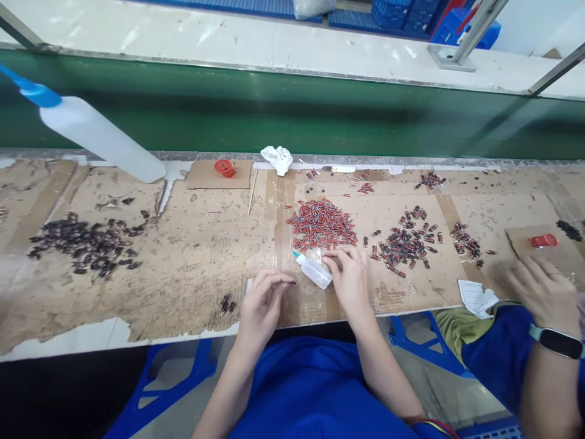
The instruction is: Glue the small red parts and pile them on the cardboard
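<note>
While a large white bottle (98,137) leans in at the far left and a spread of dark pieces (86,244) lies well to the left of the hands, the person's left hand (262,305) pinches one tiny dark part (290,282) between thumb and fingertips, just above the near edge of the bench. Just to its right lies a small squeeze bottle (313,271) on its side, and the right hand (350,277) rests against that bottle with fingers curled; whether it grips anything small cannot be told. Directly beyond the right hand sits a dense heap of red parts (322,222), and to its right a looser group of red-and-dark parts (404,244), with smaller clusters further on. Judging by the piles, a good share looks handled, yet the red heap is large, so much seems left. At the far right a co-worker's hand (543,292) with a wristband rests near a red cap (543,241). Worn cardboard (205,256) covers the bench; a green belt (292,116) runs behind it.
</note>
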Demonstrator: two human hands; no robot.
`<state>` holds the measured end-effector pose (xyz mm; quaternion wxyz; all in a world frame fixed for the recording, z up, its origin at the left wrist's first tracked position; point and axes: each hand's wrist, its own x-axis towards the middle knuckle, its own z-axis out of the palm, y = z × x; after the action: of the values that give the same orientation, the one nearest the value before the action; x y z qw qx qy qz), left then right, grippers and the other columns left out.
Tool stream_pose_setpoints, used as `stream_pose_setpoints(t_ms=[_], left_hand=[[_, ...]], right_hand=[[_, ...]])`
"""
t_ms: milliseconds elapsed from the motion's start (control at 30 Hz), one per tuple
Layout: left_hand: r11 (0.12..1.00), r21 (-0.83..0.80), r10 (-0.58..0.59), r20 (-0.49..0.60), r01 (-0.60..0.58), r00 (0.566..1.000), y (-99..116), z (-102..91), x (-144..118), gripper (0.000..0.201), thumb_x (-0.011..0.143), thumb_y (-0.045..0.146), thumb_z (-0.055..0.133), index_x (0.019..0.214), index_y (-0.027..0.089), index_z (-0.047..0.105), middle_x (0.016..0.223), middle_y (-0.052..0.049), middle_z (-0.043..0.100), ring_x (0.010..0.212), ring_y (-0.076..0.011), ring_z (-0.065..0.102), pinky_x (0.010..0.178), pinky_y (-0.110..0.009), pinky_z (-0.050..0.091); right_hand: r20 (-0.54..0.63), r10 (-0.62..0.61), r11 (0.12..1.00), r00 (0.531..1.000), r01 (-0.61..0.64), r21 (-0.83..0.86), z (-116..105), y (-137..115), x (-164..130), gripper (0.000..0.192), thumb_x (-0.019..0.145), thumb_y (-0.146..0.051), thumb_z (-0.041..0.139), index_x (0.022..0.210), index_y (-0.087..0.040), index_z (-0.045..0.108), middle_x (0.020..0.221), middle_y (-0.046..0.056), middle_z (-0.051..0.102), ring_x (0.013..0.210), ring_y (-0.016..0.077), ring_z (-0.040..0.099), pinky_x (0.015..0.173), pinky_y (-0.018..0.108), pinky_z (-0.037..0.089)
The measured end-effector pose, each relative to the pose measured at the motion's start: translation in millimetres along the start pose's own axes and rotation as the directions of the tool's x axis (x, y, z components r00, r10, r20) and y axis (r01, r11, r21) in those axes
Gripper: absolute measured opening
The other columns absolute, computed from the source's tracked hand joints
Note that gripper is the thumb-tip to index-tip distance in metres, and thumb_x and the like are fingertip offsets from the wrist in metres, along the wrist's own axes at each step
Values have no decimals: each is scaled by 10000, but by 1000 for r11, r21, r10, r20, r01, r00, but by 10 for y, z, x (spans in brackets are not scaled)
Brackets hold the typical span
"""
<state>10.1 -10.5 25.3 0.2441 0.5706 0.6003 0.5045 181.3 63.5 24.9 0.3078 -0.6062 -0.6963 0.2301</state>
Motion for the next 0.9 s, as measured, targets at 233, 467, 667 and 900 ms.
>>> stream_pose_setpoints(t_ms=[233, 467, 667, 900], left_hand=[[981, -140, -136, 9, 136, 991, -60, 128, 18, 147, 892, 281, 569, 873, 212, 697, 902, -52, 723, 885, -176, 686, 798, -314, 577], [955, -188, -239, -22, 231, 971, 31, 173, -18, 143, 851, 295, 631, 887, 200, 731, 873, -47, 765, 830, -184, 722, 785, -313, 595], [990, -76, -122, -21, 120, 992, 95, 147, 8, 125, 873, 246, 610, 912, 218, 725, 903, -37, 761, 862, -168, 711, 805, -292, 577], [995, -37, -88, 36, 90, 995, 154, 163, 24, 132, 891, 257, 588, 920, 217, 710, 906, -44, 756, 863, -172, 708, 809, -311, 581]], right_hand=[[12, -2, 985, 1000, 0, 171, -68, -23, -22, 145, 898, -223, 576, 819, -239, 697, 890, 66, 703, 890, 256, 586, 813, 401, 466], [181, -16, 846, 983, -83, 526, -122, -242, -199, 129, 896, -243, 597, 870, -231, 723, 904, 46, 724, 902, 202, 655, 780, 323, 506], [206, -5, 840, 979, -107, 532, -123, -278, -217, 125, 872, -231, 624, 878, -229, 749, 896, 47, 736, 862, 187, 656, 723, 299, 519], [181, -17, 842, 983, -83, 534, -118, -247, -220, 122, 839, -217, 650, 850, -222, 771, 855, 60, 726, 798, 181, 647, 640, 279, 515]])
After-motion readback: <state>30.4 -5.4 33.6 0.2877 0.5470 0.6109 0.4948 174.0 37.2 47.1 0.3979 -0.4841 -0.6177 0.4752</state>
